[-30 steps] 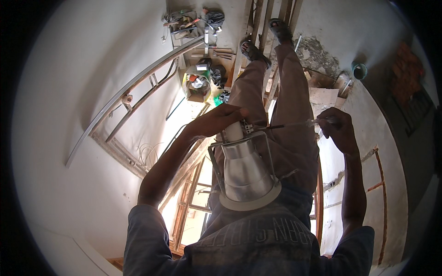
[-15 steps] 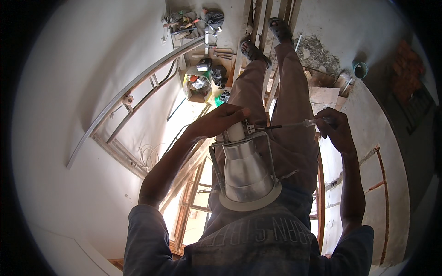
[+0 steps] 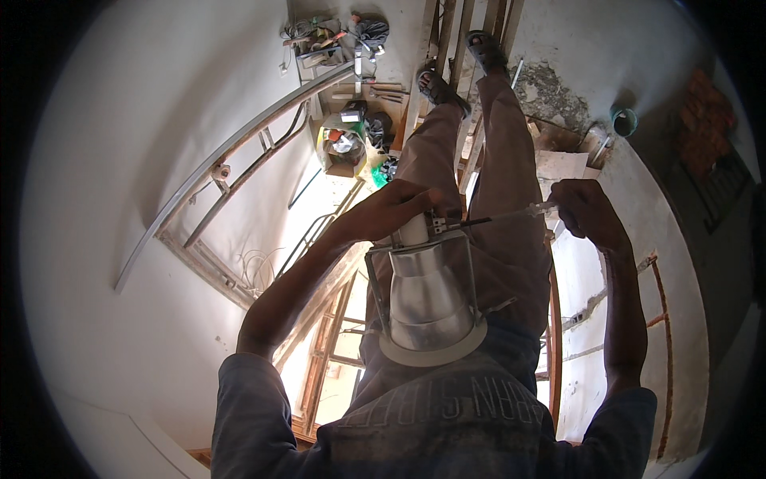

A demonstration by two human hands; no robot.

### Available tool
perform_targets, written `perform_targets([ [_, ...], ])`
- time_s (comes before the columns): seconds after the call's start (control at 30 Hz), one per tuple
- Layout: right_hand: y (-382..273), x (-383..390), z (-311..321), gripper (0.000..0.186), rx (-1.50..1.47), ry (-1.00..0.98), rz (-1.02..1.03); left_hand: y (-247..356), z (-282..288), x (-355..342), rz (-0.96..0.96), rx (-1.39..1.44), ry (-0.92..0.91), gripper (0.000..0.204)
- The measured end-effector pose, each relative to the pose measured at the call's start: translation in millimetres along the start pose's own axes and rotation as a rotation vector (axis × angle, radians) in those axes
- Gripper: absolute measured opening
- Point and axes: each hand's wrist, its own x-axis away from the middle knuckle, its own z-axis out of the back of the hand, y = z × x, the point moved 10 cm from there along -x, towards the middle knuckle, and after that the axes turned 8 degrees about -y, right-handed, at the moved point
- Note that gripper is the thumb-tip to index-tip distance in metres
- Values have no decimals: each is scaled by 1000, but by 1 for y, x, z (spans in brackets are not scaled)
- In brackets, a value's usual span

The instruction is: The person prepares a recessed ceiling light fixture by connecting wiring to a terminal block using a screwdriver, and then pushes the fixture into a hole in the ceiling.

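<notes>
A metal downlight fixture (image 3: 425, 303) with a pale rim and side brackets rests on my lap. My left hand (image 3: 399, 206) grips its white socket (image 3: 415, 233) at the top, thumb beside a small terminal block (image 3: 439, 226). My right hand (image 3: 584, 209) is closed on the clear handle of a screwdriver (image 3: 527, 213), whose dark shaft reaches across to the terminal block. Its tip is too small to make out clearly.
My feet rest near long planks (image 3: 447, 32). A metal frame (image 3: 239, 160) leans at the left, near piled tools and bags (image 3: 335, 44) and a filled sack (image 3: 341, 148). A teal bucket (image 3: 624, 121) stands at the right, beside rubble (image 3: 550, 96).
My right hand and forearm have shifted slightly right, and the wrist is turned differently on the screwdriver handle. My left hand and the fixture have moved very slightly.
</notes>
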Motion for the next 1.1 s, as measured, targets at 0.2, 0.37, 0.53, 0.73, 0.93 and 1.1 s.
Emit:
perform_targets([
  [0.2, -20, 0, -1, 21, 92, 92, 371, 7, 0, 1, -80, 0, 49, 47],
  [0.37, 19, -6, -1, 12, -49, -76, -26, 11, 1, 6, -27, 35, 50, 39],
  [0.53, -27, 3, -8, 18, 134, 30, 361, 6, 3, 6, -33, 49, 72, 37],
  [0.73, 6, 0, -8, 10, -155, -19, -37, 11, 3, 5, -86, 16, 91, 42],
  [0.93, -29, 10, -7, 15, 64, 97, 398, 3, 4, 3, -88, 40, 93, 35],
  [1.1, 9, 2, -7, 11, -216, 36, 98, 1, 4, 1, -110, -24, 103, 39],
])
